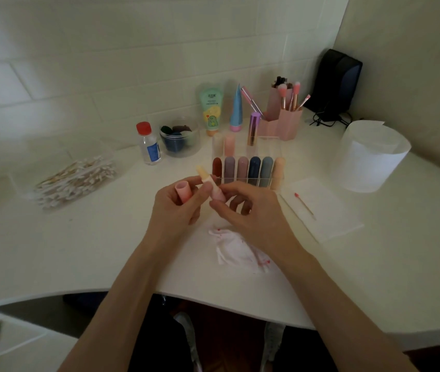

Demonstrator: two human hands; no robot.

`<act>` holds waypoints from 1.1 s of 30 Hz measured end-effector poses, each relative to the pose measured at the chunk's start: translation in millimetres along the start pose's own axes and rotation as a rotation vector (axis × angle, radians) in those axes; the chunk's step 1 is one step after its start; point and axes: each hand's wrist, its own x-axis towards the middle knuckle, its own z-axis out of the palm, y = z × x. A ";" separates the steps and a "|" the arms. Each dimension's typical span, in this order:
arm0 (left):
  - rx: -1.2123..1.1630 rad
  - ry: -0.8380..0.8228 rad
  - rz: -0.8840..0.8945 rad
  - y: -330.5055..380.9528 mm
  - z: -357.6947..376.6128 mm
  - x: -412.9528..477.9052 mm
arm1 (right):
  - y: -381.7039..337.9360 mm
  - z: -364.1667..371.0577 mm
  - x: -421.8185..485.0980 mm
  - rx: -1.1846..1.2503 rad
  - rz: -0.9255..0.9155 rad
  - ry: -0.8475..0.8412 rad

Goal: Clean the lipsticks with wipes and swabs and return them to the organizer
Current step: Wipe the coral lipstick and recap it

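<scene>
L hand (178, 208) curled round a small pink plastic cap (182, 191), open end up; one fingertip also on the tube. R hand (248, 213) pinches the pink base of an uncapped lipstick w/ pale yellow bullet (209, 181), tilted up-left, held above the white tabletop (79, 251), just in front of the clear acrylic organizer (267, 146). Organizer front row: six capped sticks, upright. Crumpled white wipe w/ pink-red stains (237, 251) lies on the table below the hands. Red-tipped cotton swab (304, 205) on a white sheet (331, 224), R side.
</scene>
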 end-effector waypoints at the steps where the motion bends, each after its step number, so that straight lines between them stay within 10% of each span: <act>1: -0.005 -0.013 0.010 -0.1 -0.2 -0.6 | -0.6 -0.4 -0.5 0.002 -0.014 -0.001; 15: 0.089 0.067 0.096 4.4 -1.4 -3.1 | -9.0 -1.6 2.5 0.225 0.109 -0.234; 33: 0.001 0.037 0.112 5.6 -0.8 -5.9 | -9.6 -8.0 1.9 0.504 0.201 -0.108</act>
